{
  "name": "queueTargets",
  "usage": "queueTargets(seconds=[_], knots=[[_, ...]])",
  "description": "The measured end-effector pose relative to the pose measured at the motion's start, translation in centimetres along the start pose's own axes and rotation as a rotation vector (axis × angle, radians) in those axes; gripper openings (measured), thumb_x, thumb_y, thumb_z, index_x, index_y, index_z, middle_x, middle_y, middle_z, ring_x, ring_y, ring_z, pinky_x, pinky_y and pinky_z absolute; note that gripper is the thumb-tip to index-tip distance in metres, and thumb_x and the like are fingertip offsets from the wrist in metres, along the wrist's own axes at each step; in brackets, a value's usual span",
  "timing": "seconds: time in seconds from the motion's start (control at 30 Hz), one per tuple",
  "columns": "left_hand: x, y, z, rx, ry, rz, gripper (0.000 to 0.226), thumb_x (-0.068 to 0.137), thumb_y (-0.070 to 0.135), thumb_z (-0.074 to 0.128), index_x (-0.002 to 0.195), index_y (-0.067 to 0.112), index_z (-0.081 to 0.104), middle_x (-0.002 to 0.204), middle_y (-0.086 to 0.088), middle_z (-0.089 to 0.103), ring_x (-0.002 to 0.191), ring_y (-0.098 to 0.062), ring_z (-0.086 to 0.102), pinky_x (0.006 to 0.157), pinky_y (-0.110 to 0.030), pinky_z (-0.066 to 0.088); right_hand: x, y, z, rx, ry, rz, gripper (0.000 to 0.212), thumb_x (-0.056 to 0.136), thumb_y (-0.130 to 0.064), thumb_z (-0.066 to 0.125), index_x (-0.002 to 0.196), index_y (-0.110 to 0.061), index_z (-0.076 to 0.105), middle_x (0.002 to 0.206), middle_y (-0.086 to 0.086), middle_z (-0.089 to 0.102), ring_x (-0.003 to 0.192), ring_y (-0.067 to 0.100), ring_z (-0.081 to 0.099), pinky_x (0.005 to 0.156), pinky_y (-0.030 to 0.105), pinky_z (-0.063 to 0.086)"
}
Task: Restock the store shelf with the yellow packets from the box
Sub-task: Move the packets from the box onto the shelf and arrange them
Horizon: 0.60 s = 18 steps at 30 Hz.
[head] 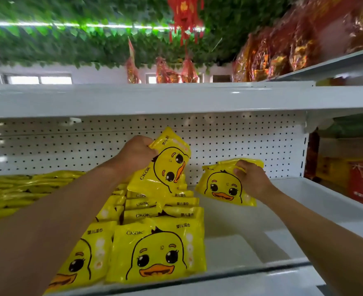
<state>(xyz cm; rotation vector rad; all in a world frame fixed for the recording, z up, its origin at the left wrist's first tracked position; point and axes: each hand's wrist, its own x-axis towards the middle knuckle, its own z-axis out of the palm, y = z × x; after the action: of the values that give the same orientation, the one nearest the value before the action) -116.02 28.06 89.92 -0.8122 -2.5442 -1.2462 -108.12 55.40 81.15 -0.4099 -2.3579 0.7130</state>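
My left hand (136, 153) grips a yellow duck-face packet (165, 165) by its top corner, holding it tilted above the back of a row of standing yellow packets (159, 248) on the white shelf (240, 236). My right hand (251, 178) pinches the top edge of a second yellow packet (221, 186), which stands upright on the shelf to the right of the row, close to the pegboard back. More yellow packets (16, 193) lie stacked flat at the left. The box is out of view.
A white shelf board (176, 99) runs overhead, with red and gold wrapped goods (283, 50) on the shelf above it. Bare shelf surface lies right of the packets. Red and yellow boxes (360, 180) fill the neighbouring bay at far right.
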Motion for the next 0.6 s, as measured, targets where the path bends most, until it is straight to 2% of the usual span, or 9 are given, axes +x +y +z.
queueTargets(seconds=[0.03, 0.1, 0.17, 0.27, 0.37, 0.43, 0.5, 0.6], knots=[[0.7, -0.2, 0.3, 0.010, 0.000, 0.006, 0.012, 0.091, 0.009, 0.054, 0.086, 0.002, 0.063, 0.069, -0.008, 0.047, 0.050, -0.014, 0.036, 0.047, -0.022, 0.026, 0.7, 0.3, 0.6, -0.005, 0.000, 0.012, 0.019, 0.097, -0.014, 0.043, 0.080, -0.013, 0.051, 0.075, 0.003, 0.048, 0.075, 0.024, 0.044, 0.054, 0.025, 0.032], [1.8, -0.3, 0.8, -0.001, 0.000, 0.019, 0.016, 0.092, 0.009, 0.054, 0.077, 0.014, 0.059, 0.079, -0.011, 0.052, 0.058, -0.015, 0.042, 0.052, -0.022, 0.029, 2.3, 0.7, 1.8, -0.028, 0.000, 0.031, 0.025, 0.097, -0.014, 0.042, 0.072, -0.018, 0.043, 0.068, 0.000, 0.043, 0.074, 0.025, 0.044, 0.059, 0.030, 0.032], [2.8, -0.5, 1.4, -0.022, -0.008, 0.035, 0.012, 0.092, 0.009, 0.054, 0.086, 0.008, 0.063, 0.081, -0.013, 0.052, 0.058, -0.015, 0.041, 0.052, -0.023, 0.029, 3.8, 0.8, 2.9, -0.077, -0.002, 0.029, 0.018, 0.096, -0.014, 0.041, 0.079, -0.014, 0.045, 0.070, 0.003, 0.045, 0.076, 0.026, 0.045, 0.066, 0.031, 0.035], [4.1, -0.8, 2.2, -0.023, -0.010, 0.051, 0.017, 0.092, 0.010, 0.053, 0.100, -0.001, 0.064, 0.078, -0.013, 0.050, 0.052, -0.013, 0.036, 0.049, -0.022, 0.027, 5.8, 0.6, 4.5, -0.181, -0.005, 0.023, 0.012, 0.097, -0.015, 0.039, 0.088, -0.015, 0.048, 0.083, 0.008, 0.050, 0.083, 0.026, 0.046, 0.079, 0.035, 0.038], [5.0, -1.0, 2.8, 0.011, -0.015, 0.068, 0.015, 0.093, 0.011, 0.052, 0.093, 0.003, 0.065, 0.073, -0.011, 0.050, 0.052, -0.013, 0.037, 0.049, -0.022, 0.027, 7.6, 0.7, 6.2, -0.232, -0.002, 0.012, 0.015, 0.097, -0.016, 0.037, 0.092, -0.017, 0.051, 0.090, 0.011, 0.054, 0.091, 0.027, 0.046, 0.088, 0.037, 0.035], [5.5, -1.1, 3.2, 0.015, -0.018, 0.071, 0.013, 0.093, 0.011, 0.052, 0.090, 0.007, 0.064, 0.072, -0.010, 0.050, 0.053, -0.013, 0.038, 0.049, -0.022, 0.028, 8.7, 0.9, 7.3, -0.290, 0.002, -0.002, 0.021, 0.097, -0.017, 0.037, 0.106, -0.014, 0.056, 0.103, 0.014, 0.059, 0.104, 0.029, 0.048, 0.090, 0.037, 0.033], [6.2, -1.2, 3.5, 0.017, -0.016, 0.071, 0.014, 0.093, 0.011, 0.052, 0.094, 0.006, 0.065, 0.076, -0.012, 0.053, 0.053, -0.013, 0.039, 0.049, -0.022, 0.029, 9.8, 1.0, 8.1, -0.393, -0.009, -0.028, 0.026, 0.096, -0.015, 0.036, 0.116, -0.014, 0.053, 0.112, 0.011, 0.059, 0.112, 0.027, 0.046, 0.092, 0.037, 0.034], [7.2, -0.9, 3.8, 0.055, -0.006, 0.080, 0.011, 0.093, 0.012, 0.052, 0.090, 0.009, 0.062, 0.070, -0.007, 0.050, 0.048, -0.012, 0.037, 0.042, -0.019, 0.028, 10.9, 1.1, 9.4, -0.445, 0.004, -0.042, 0.032, 0.094, -0.009, 0.039, 0.123, -0.014, 0.049, 0.119, 0.009, 0.057, 0.117, 0.027, 0.043, 0.096, 0.039, 0.034]])
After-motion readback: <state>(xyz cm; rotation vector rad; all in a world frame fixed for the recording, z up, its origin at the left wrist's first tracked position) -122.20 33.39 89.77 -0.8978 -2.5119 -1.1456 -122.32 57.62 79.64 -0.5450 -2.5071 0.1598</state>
